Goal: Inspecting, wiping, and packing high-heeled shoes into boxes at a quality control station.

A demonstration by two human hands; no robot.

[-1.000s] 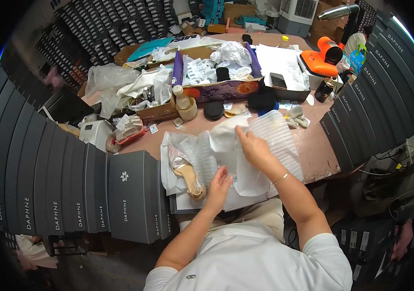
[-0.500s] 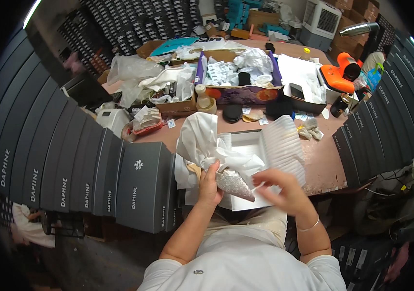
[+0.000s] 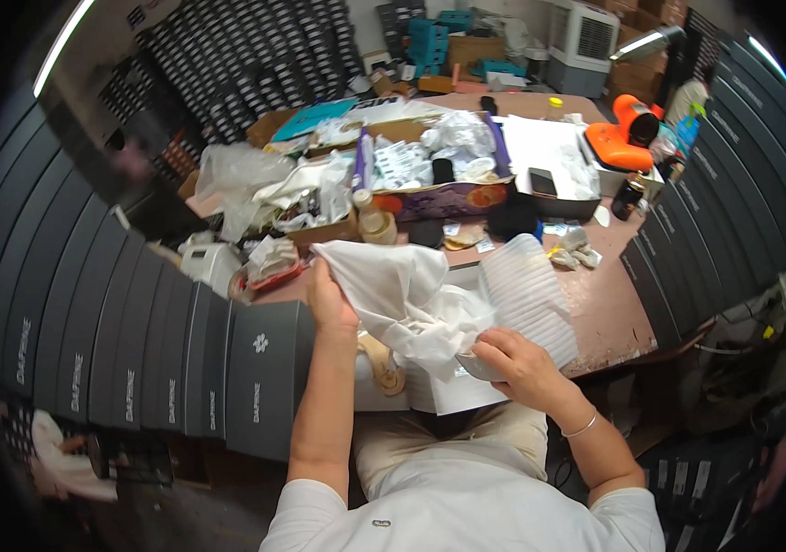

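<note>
My left hand (image 3: 330, 299) pinches the edge of a sheet of white tissue paper (image 3: 379, 285) and holds it up and out to the left. My right hand (image 3: 523, 370) is closed around a pointed, silvery shoe (image 3: 480, 367), whose toe shows below the crumpled end of the paper; the rest of it is covered. Beneath the paper lies a beige shoe (image 3: 381, 366), seen only in part. An open shoebox with a white inside (image 3: 453, 396) sits under both hands at the table's near edge, and a ribbed white foam sheet (image 3: 526, 299) lies over its right side.
Dark grey shoeboxes stand in rows at the left (image 3: 264, 377) and right (image 3: 687, 248). Across the table are a purple carton (image 3: 434, 201) of paper packets, a carton (image 3: 328, 230) of wrappings, a plastic bottle (image 3: 370, 213), a dark jar (image 3: 629, 196) and an orange device (image 3: 618, 143).
My left hand has let go of the shoe and moved left and up, drawing the tissue paper out. My right hand, apart from the shoe before, now grips it.
</note>
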